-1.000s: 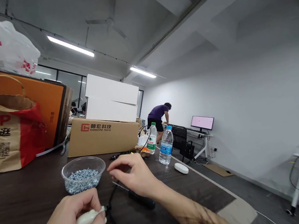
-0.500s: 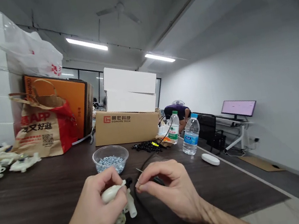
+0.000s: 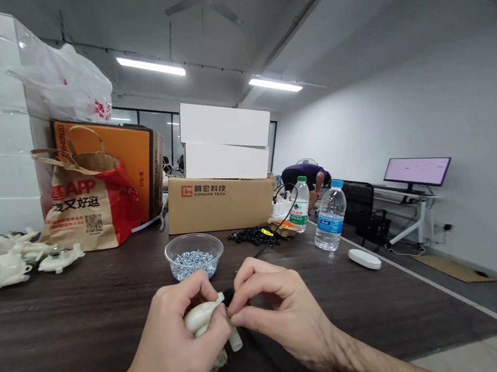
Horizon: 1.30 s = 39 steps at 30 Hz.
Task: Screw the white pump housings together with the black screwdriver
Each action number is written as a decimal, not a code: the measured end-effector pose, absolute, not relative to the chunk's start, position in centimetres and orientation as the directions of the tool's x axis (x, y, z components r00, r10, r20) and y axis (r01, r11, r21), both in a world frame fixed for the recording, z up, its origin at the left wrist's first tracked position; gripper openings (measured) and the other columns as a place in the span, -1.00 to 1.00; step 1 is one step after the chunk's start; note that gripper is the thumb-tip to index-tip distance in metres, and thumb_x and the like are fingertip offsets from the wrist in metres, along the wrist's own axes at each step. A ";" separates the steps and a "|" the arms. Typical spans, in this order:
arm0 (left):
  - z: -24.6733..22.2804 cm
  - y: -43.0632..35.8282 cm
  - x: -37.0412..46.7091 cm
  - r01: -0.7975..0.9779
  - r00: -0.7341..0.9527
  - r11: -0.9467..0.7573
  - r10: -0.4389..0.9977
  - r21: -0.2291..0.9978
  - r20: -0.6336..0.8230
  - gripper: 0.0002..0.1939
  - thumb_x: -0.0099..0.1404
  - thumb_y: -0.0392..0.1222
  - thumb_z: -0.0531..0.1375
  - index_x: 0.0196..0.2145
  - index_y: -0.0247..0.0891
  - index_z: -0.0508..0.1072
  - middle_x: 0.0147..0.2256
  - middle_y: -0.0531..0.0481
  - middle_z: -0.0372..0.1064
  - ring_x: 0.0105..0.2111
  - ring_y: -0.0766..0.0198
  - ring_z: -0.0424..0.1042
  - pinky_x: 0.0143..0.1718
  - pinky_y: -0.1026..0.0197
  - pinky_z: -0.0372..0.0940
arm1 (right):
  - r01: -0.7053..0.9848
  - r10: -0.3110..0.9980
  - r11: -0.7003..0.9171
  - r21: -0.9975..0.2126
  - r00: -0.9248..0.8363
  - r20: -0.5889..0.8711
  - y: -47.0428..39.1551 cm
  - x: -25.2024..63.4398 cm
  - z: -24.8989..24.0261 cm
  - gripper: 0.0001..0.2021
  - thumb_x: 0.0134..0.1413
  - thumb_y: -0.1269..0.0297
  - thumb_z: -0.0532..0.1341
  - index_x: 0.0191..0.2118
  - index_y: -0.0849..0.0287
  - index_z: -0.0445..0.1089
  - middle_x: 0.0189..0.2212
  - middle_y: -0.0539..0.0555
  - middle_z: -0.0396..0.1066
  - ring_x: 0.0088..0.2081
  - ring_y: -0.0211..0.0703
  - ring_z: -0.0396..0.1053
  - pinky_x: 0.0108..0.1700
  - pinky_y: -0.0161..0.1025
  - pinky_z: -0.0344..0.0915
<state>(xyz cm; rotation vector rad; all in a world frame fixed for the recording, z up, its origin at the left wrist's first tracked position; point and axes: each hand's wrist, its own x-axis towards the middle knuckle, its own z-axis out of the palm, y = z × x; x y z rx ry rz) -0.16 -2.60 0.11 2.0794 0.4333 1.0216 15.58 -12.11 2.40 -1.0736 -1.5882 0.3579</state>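
Note:
My left hand [image 3: 184, 343] grips a white plastic part [image 3: 201, 316] between thumb and fingers. A small black piece [image 3: 229, 296] sits at the part's right end, and a white tube [image 3: 235, 339] sticks out below. My right hand [image 3: 281, 307] is pinched against that end, its fingertips meeting those of my left hand; what they hold is too small to make out. Just beyond my hands stands a clear bowl [image 3: 195, 258] of small silvery screws. A dark cable runs under my right hand.
More white plastic parts [image 3: 0, 272] lie at the left. Behind stand a paper bag [image 3: 90, 206], a cardboard box [image 3: 220, 203] and two water bottles. Black pieces [image 3: 254, 236] lie before the box. A white oval object [image 3: 364, 258] rests at the right; a person bends over beyond.
My right hand's fingertips have closed up to the black piece and my left hand. The thin metal tip seen by my right fingers is now hidden. The view has shifted slightly.

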 end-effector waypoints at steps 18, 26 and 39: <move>0.0 -2.4 -0.2 -0.041 0.632 -0.693 0.540 0.720 0.556 -0.78 0.27 -0.11 0.12 -0.49 -0.21 0.24 -0.62 0.17 0.12 -0.59 0.37 0.10 -0.54 0.30 0.02 | 0.466 0.757 0.558 -0.687 0.054 0.651 -11.6 15.9 1.7 -0.90 0.01 0.48 0.44 -0.39 0.14 0.59 -0.42 -0.04 0.43 -0.34 -0.25 0.37 -0.25 -0.31 0.27; -0.6 -2.3 -0.5 -0.086 0.605 -0.807 0.424 0.585 0.674 -0.82 0.32 -0.16 0.07 -0.45 -0.20 0.24 -0.58 0.16 0.18 -0.59 0.36 0.16 -0.50 0.28 0.05 | 0.388 0.808 0.504 -0.771 0.103 0.580 -11.8 15.8 1.4 -0.84 -0.02 0.38 0.48 -0.36 0.13 0.48 -0.39 -0.07 0.44 -0.33 -0.27 0.37 -0.25 -0.33 0.31; -1.1 -2.1 -0.8 -0.180 0.544 -0.885 0.274 0.429 0.793 -0.86 0.22 -0.30 0.13 -0.40 -0.17 0.17 -0.51 0.14 0.24 -0.56 0.33 0.25 -0.50 0.26 0.09 | 0.587 0.783 0.558 -0.587 -0.137 0.606 -12.2 16.1 2.4 -0.78 0.08 0.33 0.44 -0.12 0.21 0.60 -0.35 0.05 0.51 -0.34 -0.22 0.42 -0.22 -0.29 0.36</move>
